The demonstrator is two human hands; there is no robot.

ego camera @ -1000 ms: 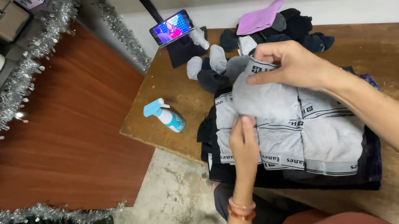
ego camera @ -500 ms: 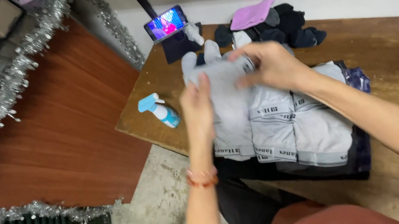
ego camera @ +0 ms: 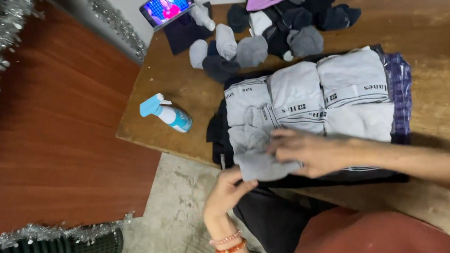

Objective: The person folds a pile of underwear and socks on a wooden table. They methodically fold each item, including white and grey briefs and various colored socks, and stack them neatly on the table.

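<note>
Hands point(ego camera: 266, 170) pinch grey cloth point(ego camera: 263, 165) at table edge point(ego camera: 182, 153).

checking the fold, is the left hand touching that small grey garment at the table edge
Touching. The head view shows the left hand with its fingers under the near edge of the small grey garment; the right hand presses on top.

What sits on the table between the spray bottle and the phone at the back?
In the head view, the stretch from the spray bottle to the phone is bare wooden table. The loose socks lie just right of that line.
</note>
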